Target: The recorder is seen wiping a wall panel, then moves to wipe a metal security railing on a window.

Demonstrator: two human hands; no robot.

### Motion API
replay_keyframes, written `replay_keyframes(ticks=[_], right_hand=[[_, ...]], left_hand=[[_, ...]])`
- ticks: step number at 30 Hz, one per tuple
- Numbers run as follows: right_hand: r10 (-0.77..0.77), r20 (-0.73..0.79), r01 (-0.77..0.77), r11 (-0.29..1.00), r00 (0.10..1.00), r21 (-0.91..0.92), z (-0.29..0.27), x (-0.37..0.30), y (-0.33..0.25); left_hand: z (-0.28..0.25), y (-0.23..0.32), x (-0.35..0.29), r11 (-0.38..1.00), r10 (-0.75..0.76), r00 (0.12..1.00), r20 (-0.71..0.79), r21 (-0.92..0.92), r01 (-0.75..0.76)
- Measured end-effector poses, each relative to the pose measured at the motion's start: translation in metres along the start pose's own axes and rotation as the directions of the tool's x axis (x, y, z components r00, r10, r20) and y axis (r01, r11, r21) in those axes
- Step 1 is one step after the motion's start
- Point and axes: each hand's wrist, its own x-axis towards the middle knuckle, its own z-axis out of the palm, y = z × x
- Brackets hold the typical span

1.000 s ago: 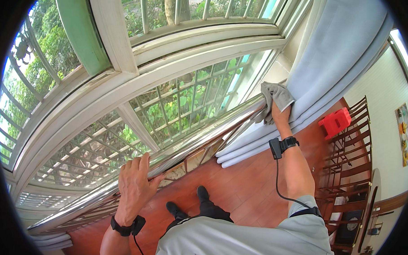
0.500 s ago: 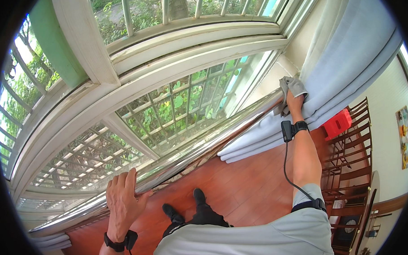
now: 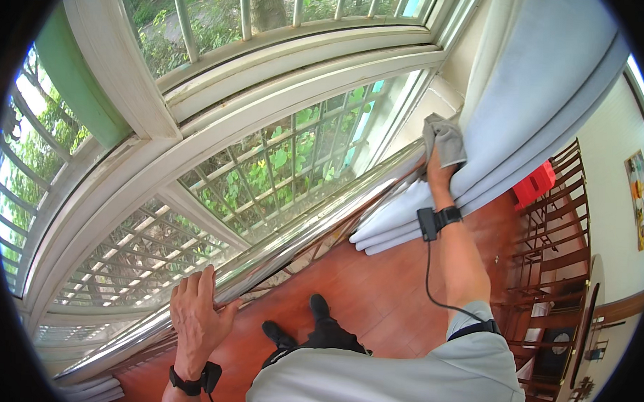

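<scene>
While the right hand [image 3: 440, 175] is closed around a grey cloth [image 3: 448, 138] at the shiny rail's [image 3: 327, 215] upper-right end, beside the curtain [image 3: 539, 81], the left hand [image 3: 199, 318], loosely open with thumb spread, lies at that diagonal rail's lower-left stretch.

At two o'clock, our right hand [image 3: 440, 174] holds a gray cloth [image 3: 446, 140] by the shiny rail [image 3: 299, 234]; toward eight, our left hand [image 3: 200, 317] touches that rail.

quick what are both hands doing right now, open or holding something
Left hand: open, thumb apart from the fingers, at the metal rail.
Right hand: closed on a grey cloth.
</scene>
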Motion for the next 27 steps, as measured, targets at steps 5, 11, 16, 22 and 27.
replay_keyframes(ticks=[5,11,16,22,27], right_hand=[[0.134,0.045,-0.141,0.964,0.990,0.225,-0.023,-0.027,-0.083],[0.194,0.196,-0.226,0.962,0.961,0.156,-0.050,-0.073,-0.149],[0.091,0.406,-0.291,0.837,0.909,0.463,-0.076,-0.091,-0.204],[-0.325,0.852,0.426,0.895,0.410,0.136,-0.110,-0.059,-0.299],[-0.589,0.319,0.200,0.649,0.742,0.734,-0.102,-0.099,-0.330]], left_hand=[[0.000,0.000,-0.003,1.000,0.008,1.000,-0.009,-0.008,-0.008],[0.000,0.003,-0.006,0.998,0.062,0.997,-0.052,0.031,-0.061],[0.004,-0.001,-0.008,0.996,0.086,0.993,-0.082,0.027,-0.084],[0.002,-0.007,-0.014,0.996,0.077,0.990,-0.119,0.042,-0.073],[0.009,-0.005,-0.013,0.993,0.117,0.983,-0.143,0.042,-0.112]])
